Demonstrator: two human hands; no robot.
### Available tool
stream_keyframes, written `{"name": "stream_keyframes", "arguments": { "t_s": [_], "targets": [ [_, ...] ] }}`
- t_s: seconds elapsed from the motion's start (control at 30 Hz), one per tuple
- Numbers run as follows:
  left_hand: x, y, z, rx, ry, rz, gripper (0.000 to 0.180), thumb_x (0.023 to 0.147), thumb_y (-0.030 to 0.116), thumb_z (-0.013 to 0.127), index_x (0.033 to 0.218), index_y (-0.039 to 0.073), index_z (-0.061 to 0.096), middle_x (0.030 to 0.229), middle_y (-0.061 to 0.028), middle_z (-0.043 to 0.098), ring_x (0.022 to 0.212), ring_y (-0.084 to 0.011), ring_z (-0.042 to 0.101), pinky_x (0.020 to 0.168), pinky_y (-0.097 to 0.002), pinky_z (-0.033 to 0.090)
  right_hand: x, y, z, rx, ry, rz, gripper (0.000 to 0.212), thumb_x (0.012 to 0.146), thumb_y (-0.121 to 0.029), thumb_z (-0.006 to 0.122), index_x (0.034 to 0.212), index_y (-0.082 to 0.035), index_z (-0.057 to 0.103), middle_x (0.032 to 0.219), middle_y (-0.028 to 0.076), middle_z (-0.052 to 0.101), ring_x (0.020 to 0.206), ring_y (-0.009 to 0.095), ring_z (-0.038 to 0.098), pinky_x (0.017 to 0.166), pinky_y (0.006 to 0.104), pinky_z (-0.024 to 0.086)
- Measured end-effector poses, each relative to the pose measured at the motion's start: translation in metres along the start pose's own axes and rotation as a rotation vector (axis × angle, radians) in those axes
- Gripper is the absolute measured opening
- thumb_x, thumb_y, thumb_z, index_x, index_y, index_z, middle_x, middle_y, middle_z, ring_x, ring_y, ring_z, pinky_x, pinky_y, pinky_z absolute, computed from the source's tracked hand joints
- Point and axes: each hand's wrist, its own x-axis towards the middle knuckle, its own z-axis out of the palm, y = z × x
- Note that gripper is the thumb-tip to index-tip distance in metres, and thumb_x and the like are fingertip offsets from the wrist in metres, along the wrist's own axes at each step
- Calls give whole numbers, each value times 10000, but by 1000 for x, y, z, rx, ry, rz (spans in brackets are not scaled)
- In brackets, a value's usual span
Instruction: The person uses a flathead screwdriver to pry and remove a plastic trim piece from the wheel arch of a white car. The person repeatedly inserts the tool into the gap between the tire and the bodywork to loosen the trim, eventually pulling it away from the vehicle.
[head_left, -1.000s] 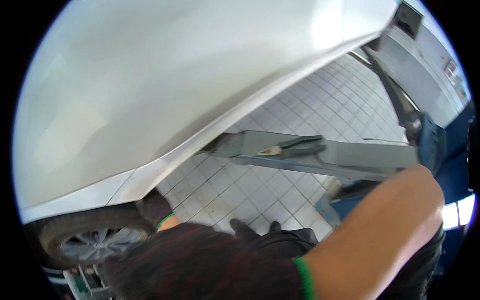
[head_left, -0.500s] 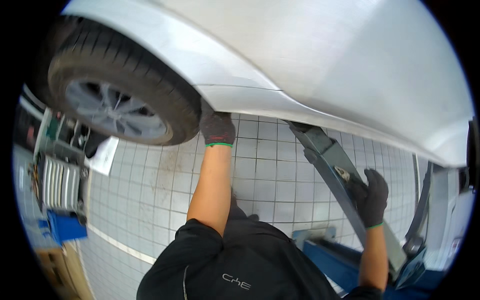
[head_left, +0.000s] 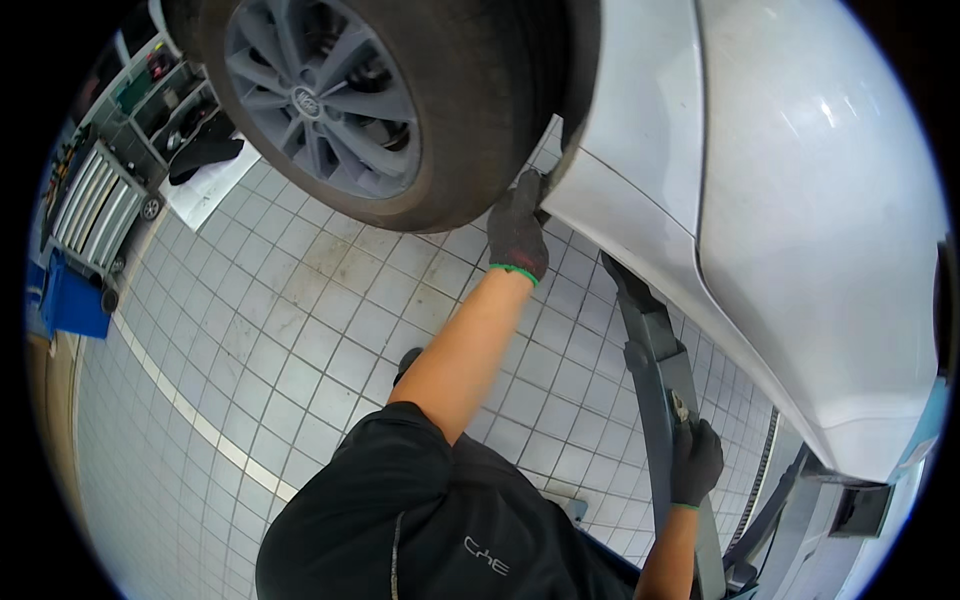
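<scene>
My left hand (head_left: pixel 517 232), in a dark glove with a green cuff edge, reaches up between the tyre (head_left: pixel 480 120) and the lower corner of the silver car's body (head_left: pixel 640 170). It grips the wheel-arch edge (head_left: pixel 567 183), which hides part of the fingers. The wheel (head_left: pixel 318 100) with its grey spoked rim hangs off the floor. Lower right, my gloved right hand (head_left: pixel 697 463) is closed beside the grey lift arm (head_left: pixel 655 400). A small pale, metallic-looking piece (head_left: pixel 680 407) shows at its fingertips; I cannot tell its kind.
Grey floor tiles (head_left: pixel 330 330) with a white line (head_left: pixel 215 435) lie below. At the left stand a tool trolley (head_left: pixel 95 205) with silver drawers, a blue bin (head_left: pixel 78 300) and a white sheet (head_left: pixel 210 190). The lift arm runs under the car's sill beside my right arm.
My view has swung left, so wheel and car sit further right and the rim shows more fully. My left hand stays by the wheel arch; my right hand, looser before, looks more closed.
</scene>
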Motion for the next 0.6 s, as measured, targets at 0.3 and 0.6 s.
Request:
{"name": "stream_keyframes", "arguments": {
  "t_s": [0.3,0.6],
  "targets": [
    [-4,24,7,-107,-80,-45,297,920,164,666,1163,1,715,1136,-81,696,1091,-177,598,984,-318,440,-1,-6,0,22,52,-28,438,955,-372,615,1219,-25,660,1110,212,702,1021,415,670,884,498,530],
    [-2,27,10,-12,-26,-165,304,968,184,622,1206,3,679,1206,-59,660,1132,-191,597,1008,-355,455,-4,-11,2,-52,40,-61,466,985,-385,566,1233,2,643,1090,238,694,972,446,666,841,523,529]
  ]
}}
